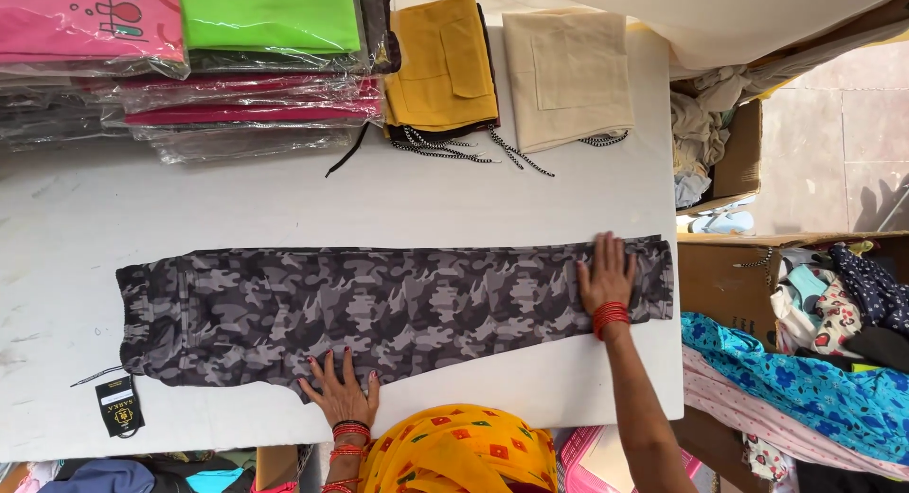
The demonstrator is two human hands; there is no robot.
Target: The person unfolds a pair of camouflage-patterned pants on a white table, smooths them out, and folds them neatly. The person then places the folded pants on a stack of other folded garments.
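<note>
Table [284, 199] white and broad, with camouflage trousers [379, 308] laid flat lengthwise, folded leg on leg; smoothing looks underway, no crosswise fold made. Right hand [606, 275] presses flat at the right end, fingers spread, gripping nothing. Left hand [341, 394] rests open-palmed on the near edge.

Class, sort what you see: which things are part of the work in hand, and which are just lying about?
In hand: camouflage trousers, left hand, right hand, hang tag.

Lying about: bagged garments, mustard shorts, cream shorts, cardboard boxes, blue floral cloth.
</note>
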